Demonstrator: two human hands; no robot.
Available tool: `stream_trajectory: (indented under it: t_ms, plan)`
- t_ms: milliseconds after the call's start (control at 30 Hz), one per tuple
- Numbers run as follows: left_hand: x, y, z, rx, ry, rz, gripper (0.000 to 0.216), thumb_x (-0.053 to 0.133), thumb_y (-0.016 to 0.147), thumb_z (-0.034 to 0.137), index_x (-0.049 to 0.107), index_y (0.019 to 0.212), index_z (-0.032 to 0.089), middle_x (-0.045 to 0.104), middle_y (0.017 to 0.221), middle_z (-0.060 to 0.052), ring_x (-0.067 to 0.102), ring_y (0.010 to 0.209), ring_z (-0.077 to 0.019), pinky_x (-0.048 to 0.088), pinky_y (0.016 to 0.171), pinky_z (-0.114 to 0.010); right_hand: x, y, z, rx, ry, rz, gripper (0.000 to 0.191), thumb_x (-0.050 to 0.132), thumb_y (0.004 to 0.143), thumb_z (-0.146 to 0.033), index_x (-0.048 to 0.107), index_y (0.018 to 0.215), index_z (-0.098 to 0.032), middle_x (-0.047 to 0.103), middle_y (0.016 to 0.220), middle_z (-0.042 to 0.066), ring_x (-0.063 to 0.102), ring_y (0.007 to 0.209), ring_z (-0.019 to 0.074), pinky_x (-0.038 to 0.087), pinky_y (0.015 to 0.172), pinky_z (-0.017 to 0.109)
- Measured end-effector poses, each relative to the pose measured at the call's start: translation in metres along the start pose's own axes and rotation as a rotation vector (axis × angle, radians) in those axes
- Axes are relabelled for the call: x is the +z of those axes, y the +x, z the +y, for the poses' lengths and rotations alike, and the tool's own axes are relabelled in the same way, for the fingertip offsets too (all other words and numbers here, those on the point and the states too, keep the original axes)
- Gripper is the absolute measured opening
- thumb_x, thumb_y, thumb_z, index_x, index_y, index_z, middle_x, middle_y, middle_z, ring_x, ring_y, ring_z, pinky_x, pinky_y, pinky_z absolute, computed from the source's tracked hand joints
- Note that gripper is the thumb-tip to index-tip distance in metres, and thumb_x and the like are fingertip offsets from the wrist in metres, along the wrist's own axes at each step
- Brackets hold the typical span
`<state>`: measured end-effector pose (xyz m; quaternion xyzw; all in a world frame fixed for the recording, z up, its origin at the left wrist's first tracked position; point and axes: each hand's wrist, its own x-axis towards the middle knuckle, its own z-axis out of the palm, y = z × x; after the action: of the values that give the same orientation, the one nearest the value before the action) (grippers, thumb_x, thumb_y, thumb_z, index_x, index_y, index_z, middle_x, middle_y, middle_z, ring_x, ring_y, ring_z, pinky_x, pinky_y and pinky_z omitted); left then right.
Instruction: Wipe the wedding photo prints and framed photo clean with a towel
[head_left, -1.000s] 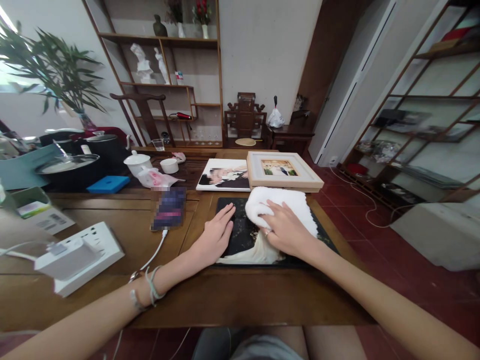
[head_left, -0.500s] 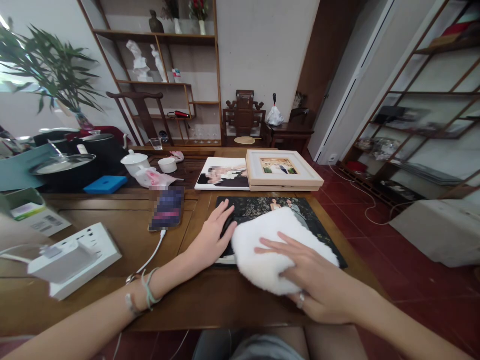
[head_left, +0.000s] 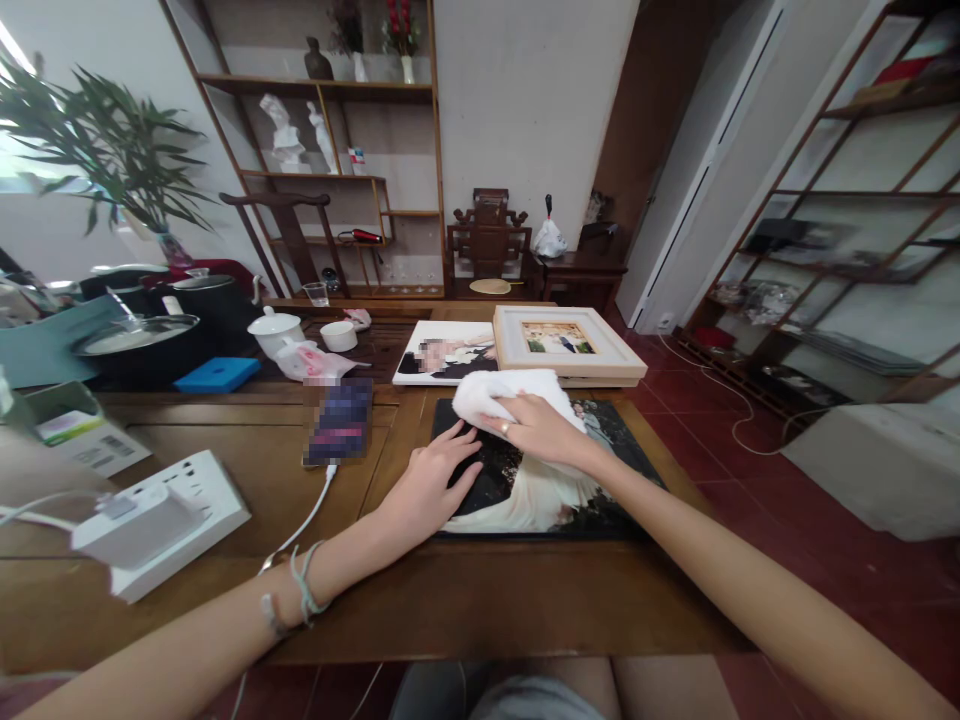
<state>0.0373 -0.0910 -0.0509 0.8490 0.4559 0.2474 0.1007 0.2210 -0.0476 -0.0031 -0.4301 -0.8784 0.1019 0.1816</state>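
A dark photo print (head_left: 525, 490) of a couple lies flat on the wooden table (head_left: 465, 600) in front of me. My left hand (head_left: 431, 480) rests flat on its left edge, fingers stretched out. A fluffy white cloth (head_left: 499, 392) sits on the print's far left part, and my right hand (head_left: 536, 428) presses down on it with the fingers curled over it. The cloth hides part of the picture.
Beyond the print lie a second photo print (head_left: 446, 352) and a pale framed photo (head_left: 562, 340). A phone (head_left: 339, 420) on a white cable, a white power strip (head_left: 161, 520), a teapot (head_left: 274, 328), a cup (head_left: 339, 333), a blue box (head_left: 216, 373) and dark pots (head_left: 142, 340) fill the left side.
My right hand has pushed the cloth from the print's near edge back up to its far left part. My left hand has stayed on the print's left edge.
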Motion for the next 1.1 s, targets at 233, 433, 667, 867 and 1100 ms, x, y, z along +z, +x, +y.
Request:
stream_trajectory:
  t_ms: [233, 433, 667, 867, 1100]
  plan:
    - [0.000, 0.001, -0.002, 0.045, -0.035, 0.064, 0.026, 0.049, 0.089, 0.024, 0.064, 0.109, 0.019, 0.065, 0.118, -0.008, 0.049, 0.123, -0.0253, 0.043, 0.100, -0.044, 0.010, 0.015, -0.003, -0.048, 0.015, -0.031, 0.030, 0.039, 0.094, -0.032, 0.062, 0.109, -0.021, 0.065, 0.115, 0.005, 0.058, 0.105, 0.0255, 0.038, 0.093, 0.036]
    - [0.001, 0.000, -0.001, -0.022, -0.055, 0.039, 0.025, 0.049, 0.089, 0.024, 0.063, 0.108, 0.016, 0.060, 0.126, -0.012, 0.043, 0.128, -0.0268, 0.040, 0.101, -0.049, -0.007, -0.050, 0.049, 0.121, -0.067, 0.002, 0.037, 0.038, 0.092, -0.038, 0.059, 0.117, -0.020, 0.055, 0.130, 0.009, 0.045, 0.122, 0.0323, 0.036, 0.099, 0.047]
    - [0.003, 0.001, 0.000, -0.066, -0.030, 0.059, 0.037, 0.047, 0.089, 0.026, 0.053, 0.124, 0.014, 0.043, 0.142, -0.015, 0.034, 0.134, -0.0275, 0.036, 0.104, -0.049, -0.023, -0.116, 0.089, 0.244, -0.162, 0.053, 0.035, 0.040, 0.088, -0.035, 0.063, 0.108, -0.018, 0.052, 0.132, 0.012, 0.039, 0.128, 0.0346, 0.036, 0.101, 0.053]
    - [0.002, 0.003, -0.002, -0.119, 0.011, -0.007, 0.041, 0.039, 0.093, 0.027, 0.050, 0.128, 0.009, 0.044, 0.140, -0.017, 0.029, 0.136, -0.0279, 0.033, 0.105, -0.050, -0.026, -0.179, 0.042, 0.009, -0.181, -0.054, 0.017, 0.046, 0.086, -0.026, 0.064, 0.086, -0.025, 0.037, 0.145, 0.002, 0.022, 0.137, 0.0283, 0.032, 0.107, 0.053]
    - [0.002, 0.003, -0.004, -0.090, 0.014, 0.000, 0.039, 0.045, 0.090, 0.026, 0.053, 0.125, 0.012, 0.046, 0.139, -0.016, 0.031, 0.135, -0.0286, 0.035, 0.103, -0.051, -0.034, -0.165, 0.044, 0.060, -0.132, -0.146, 0.028, 0.042, 0.091, -0.038, 0.064, 0.103, -0.024, 0.041, 0.143, 0.005, 0.028, 0.135, 0.0280, 0.031, 0.107, 0.049]
